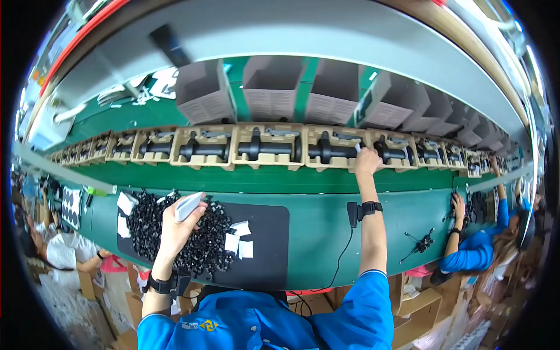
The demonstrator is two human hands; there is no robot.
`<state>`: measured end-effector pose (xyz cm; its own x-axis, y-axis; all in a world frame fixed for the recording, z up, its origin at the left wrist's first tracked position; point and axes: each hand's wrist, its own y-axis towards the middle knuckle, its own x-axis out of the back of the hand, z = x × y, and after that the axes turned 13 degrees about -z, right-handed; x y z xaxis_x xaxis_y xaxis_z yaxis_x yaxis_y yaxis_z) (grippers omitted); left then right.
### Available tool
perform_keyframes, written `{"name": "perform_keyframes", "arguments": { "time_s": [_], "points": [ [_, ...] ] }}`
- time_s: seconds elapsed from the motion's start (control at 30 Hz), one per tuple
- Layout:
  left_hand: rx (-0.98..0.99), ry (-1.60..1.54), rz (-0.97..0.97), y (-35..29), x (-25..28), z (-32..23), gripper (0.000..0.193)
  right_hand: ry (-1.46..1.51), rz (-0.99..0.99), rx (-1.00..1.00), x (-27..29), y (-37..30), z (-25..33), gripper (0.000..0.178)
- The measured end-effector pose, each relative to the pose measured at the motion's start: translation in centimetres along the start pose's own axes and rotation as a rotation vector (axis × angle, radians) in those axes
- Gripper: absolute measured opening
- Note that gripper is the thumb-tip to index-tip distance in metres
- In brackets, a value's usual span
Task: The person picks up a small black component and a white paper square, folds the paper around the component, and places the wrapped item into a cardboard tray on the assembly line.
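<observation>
1. At left centre, our left hand (178, 228) is closed around a stack of white packets (189, 206) above a pile of small black parts (204, 252); we do well to grip lightly, keeping the edges even.
2. Right of centre, our right hand (367, 161) reaches into a beige tray (326, 164); we cannot tell whether it grips anything. We should work gently around the black cylinder (337, 151).
3. Across the middle, neighbouring trays (201, 164) hold black and grey parts; behind, grey cartons (268, 97) stand open.
</observation>
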<state>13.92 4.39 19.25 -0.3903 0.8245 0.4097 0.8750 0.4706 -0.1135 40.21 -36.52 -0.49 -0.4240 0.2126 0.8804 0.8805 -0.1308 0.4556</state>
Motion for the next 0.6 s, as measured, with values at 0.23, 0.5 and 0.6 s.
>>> {"name": "perform_keyframes", "arguments": {
  "time_s": [0.23,0.5,0.6],
  "points": [
    [0.118,-0.214,-0.004,-2.1,2.9,1.0,0.03,-0.116,0.191,0.039,-1.8,1.0,-2.2,0.02],
    [0.489,-0.678,0.357,-4.8,4.9,5.8,0.04,1.007,0.047,0.905,32.4,-15.6,13.6,0.075],
    [0.469,-0.624,0.264,-6.6,5.3,7.8,0.038,1.262,0.201,0.908,34.3,-20.9,18.9,0.086]
  ]
}}
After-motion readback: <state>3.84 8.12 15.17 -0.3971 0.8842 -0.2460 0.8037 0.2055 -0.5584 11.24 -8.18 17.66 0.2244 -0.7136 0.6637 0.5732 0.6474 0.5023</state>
